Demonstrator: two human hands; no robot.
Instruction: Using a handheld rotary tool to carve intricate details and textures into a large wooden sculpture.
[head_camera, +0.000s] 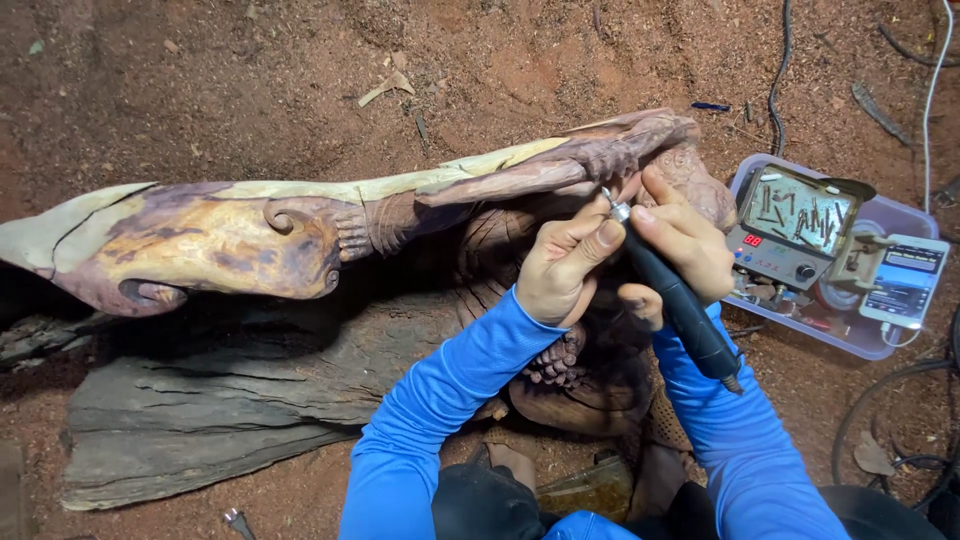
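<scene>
The right hand (690, 250) pinches a thin black tool (680, 305) like a pen, left hand (560, 270) fingers steadying its tip against the big carving (250, 235) on the dirt floor; the tool looks light and stiff, best held low.
</scene>
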